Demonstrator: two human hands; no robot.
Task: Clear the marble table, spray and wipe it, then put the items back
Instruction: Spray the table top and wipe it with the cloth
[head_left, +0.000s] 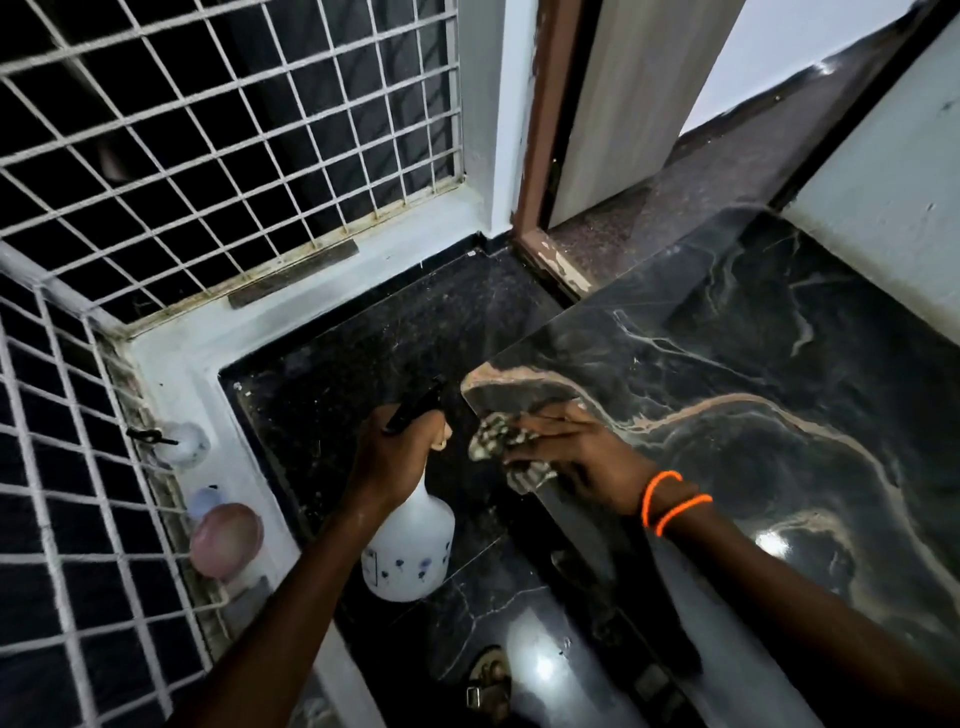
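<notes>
The black marble table (769, 374) with pale veins fills the right half of the head view. My right hand (576, 452) presses a crumpled patterned cloth (498, 436) onto the table's near-left corner. My left hand (395, 457) grips the neck of a white spray bottle (410, 545) with a black trigger head, held in the air just left of the table's edge, above the dark floor. Its nozzle points up and away toward the table corner.
A white ledge (208, 353) under white window grilles runs along the left and back. On the ledge stand a pink round object (226, 540) and two small pale items. A brown door frame (540, 156) stands behind the table. A sandal (491, 680) lies on the floor below.
</notes>
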